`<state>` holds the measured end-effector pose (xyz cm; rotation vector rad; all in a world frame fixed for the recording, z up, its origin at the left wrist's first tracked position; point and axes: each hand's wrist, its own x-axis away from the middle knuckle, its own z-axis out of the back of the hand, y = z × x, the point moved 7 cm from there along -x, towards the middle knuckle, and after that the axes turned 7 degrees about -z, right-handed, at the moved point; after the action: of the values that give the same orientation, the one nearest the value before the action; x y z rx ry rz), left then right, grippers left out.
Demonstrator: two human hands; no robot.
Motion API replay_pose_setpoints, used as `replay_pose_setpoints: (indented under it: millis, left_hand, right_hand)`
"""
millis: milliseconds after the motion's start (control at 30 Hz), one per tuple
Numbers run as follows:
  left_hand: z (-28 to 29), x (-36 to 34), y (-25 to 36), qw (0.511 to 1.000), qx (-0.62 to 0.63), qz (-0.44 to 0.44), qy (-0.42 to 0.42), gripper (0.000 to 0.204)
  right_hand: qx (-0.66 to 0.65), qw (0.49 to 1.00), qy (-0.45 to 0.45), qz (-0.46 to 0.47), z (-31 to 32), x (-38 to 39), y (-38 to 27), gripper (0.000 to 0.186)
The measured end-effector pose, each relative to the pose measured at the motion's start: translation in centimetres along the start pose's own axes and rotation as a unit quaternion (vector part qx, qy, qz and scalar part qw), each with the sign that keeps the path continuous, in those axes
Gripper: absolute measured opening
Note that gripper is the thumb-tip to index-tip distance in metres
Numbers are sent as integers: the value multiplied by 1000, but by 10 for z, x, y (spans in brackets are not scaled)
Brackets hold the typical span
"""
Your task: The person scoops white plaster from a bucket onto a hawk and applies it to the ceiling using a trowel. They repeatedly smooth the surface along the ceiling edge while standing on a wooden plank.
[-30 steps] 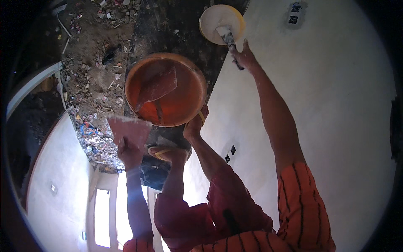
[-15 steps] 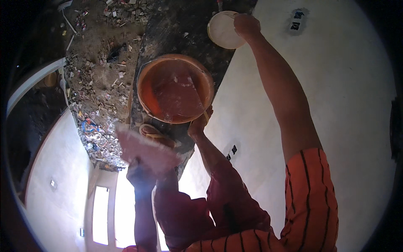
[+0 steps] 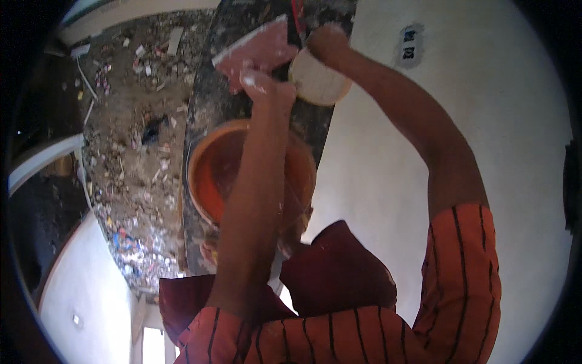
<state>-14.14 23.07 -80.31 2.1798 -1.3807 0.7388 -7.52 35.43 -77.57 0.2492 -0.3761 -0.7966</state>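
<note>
My left hand (image 3: 264, 88) reaches far forward, its fingers closed on a flat pinkish board (image 3: 257, 51) with a pale edge, like a plasterer's float. Close to its right, my right hand (image 3: 327, 45) is closed at the far rim of a round, pale container with a yellowish edge (image 3: 321, 79); whether it is a bucket or a lid I cannot tell. Nearer to me stands a wide orange basin (image 3: 203, 170), partly hidden under my left forearm. Red-brown surfaces show inside it.
A thin red rod (image 3: 297, 15) lies beyond the container. These things stand on a dark, stained strip (image 3: 200, 115) beside a pale wall (image 3: 388, 151) with an electrical box (image 3: 410, 45). Rubble and litter (image 3: 139, 91) cover the ground at left. My feet are by the basin.
My left hand has swung forward and right with the board, from beside my leg to the pale container. My right hand stays at the container's rim. The whole view has shifted slightly.
</note>
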Motion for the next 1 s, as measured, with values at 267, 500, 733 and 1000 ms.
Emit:
replay_pose_setpoints:
  millis: [267, 500, 733, 1000]
  left_hand:
    - [58, -46, -49, 985, -49, -43, 163, 47]
    - [44, -26, -45, 994, -75, -33, 71, 51]
    - [28, -17, -37, 991, -127, -40, 21, 52]
    - [22, -18, -37, 994, -94, -60, -12, 46]
  right_hand:
    - [60, 996, -18, 59, 3, 32, -18, 17]
    - [-1, 997, -47, 57, 5, 58, -24, 16]
    - [6, 991, -118, 66, 10, 82, -25, 14]
    - [55, 978, -145, 140, -22, 44, -18, 18]
